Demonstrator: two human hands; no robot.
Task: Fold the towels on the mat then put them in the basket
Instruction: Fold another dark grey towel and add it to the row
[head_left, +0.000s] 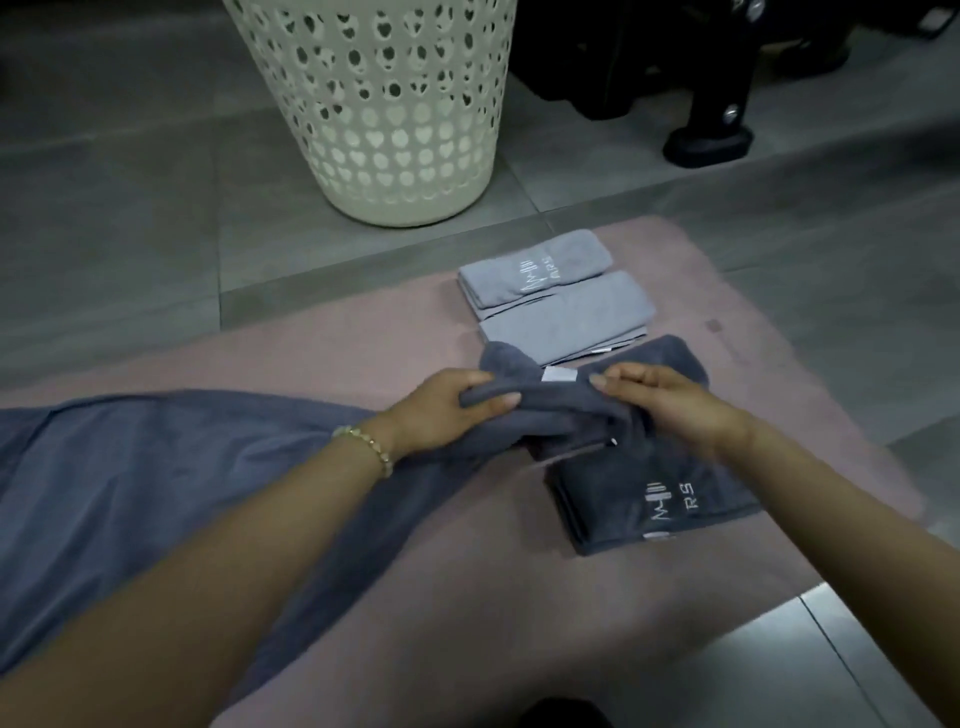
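What could go wrong, left to right. The big blue-grey towel (130, 467) lies spread and creased over the left of the pink mat (467, 597), running under the left forearm. An arm dragged across it would likely rumple it more.

The left grip (447, 410) is clenched round a rolled edge of the dark towel (561, 410), fingers over and thumb beneath. The right grip (660, 400) pinches the same roll just beside it (a white label shows between them). This towel sits mid-mat, overlapping the far edge of the folded dark towel (649, 493). With both grips so near each other, I judge the loose ends may sag and the fold come out skewed. Tugging it flat could also shift the finished stack beneath, or nudge the two light grey folded towels (566, 317) just behind.

Materials, the same way. The blue-grey towel looks thin and smooth, with long soft creases. The basket (384, 104) is cream plastic, tapered and pierced with heart-shaped holes. It stands on the grey floor tiles beyond the mat (its inside is out of view). The dark towel is plush and bunches into a fat roll. The light grey ones are flat oblongs, the far one with a white stitched logo. The folded dark one is squarish and carries a similar mark.
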